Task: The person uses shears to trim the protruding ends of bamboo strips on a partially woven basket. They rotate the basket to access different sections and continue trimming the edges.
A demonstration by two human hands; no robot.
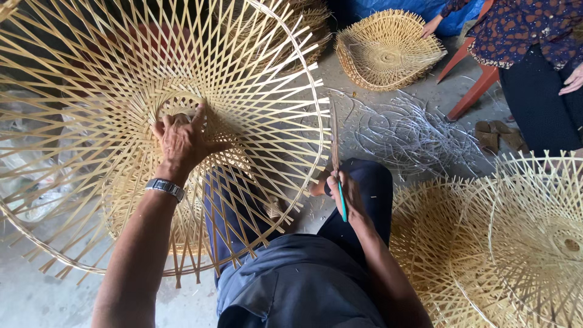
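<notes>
Scene: workshop floor, seen from above; large open-weave bamboo frame point(164, 121) tilted up across the lap, rim sweeping from upper left to lower centre.
Left hand point(181, 141): pressed on the frame's woven hub, fingers curled and hooked through the small centre ring point(176, 104), thumb spread to the right; metal watch point(164, 187) on the wrist.
Right hand point(341, 188): off the frame's right rim, above the knee, fingers closed tight on a thin bamboo strip point(334, 136) that points up and away; a slim green tool point(342, 203) pinched in the same grip, pointing down.
Step in hand: by the look of it, steadying the frame at its hub while a fresh strip is readied at the rim; strip not yet threaded among the spokes.
Next move calls for: likely a firm hold at the centre and the strip's tip steered between crossing spokes near the rim without snagging.
Around: finished frames point(510, 243) stacked at right, a smaller basket point(388, 51) at top, pale shavings point(407, 130) strewn on the concrete.
Nearby: another person in a patterned sleeve point(516, 24) seated on a red stool point(480, 82), one hand touching the small basket's edge.
</notes>
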